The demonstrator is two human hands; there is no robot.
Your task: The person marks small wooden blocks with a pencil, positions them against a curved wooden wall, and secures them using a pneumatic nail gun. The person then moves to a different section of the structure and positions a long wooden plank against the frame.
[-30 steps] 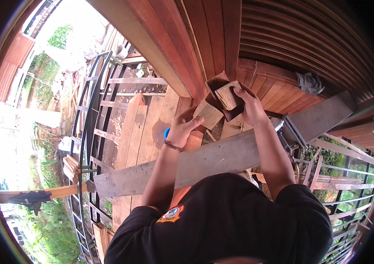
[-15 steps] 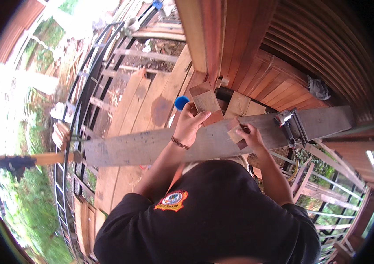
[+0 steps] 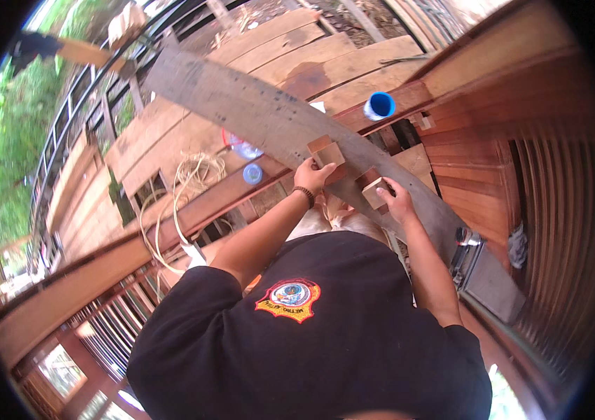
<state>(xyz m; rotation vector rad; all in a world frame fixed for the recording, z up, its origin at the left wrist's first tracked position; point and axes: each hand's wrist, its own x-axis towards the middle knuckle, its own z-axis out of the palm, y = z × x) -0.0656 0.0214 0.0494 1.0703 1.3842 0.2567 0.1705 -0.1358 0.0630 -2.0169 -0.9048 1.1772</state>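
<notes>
Head view, looking down past a black shirt (image 3: 311, 336): the left hand (image 3: 313, 175) has its grip closed on a small wooden block (image 3: 327, 152), pressed onto the top face of a long grey plank (image 3: 269, 119). The right hand (image 3: 399, 199) has its grip closed around a second wooden block (image 3: 376, 193) at the plank's near edge, just beside the first. The plank runs diagonally, from upper left to a metal clamp (image 3: 467, 255) at lower right. Beyond its far edge lie bare deck boards (image 3: 325, 56) with open room; a blue cup (image 3: 379, 106) stands near that edge. Below the near edge, open joists and a rope coil (image 3: 185, 182). Half a second ago the plank lay nearly level across the picture and the hands sat closer together; the blocks are now lower against it.
</notes>
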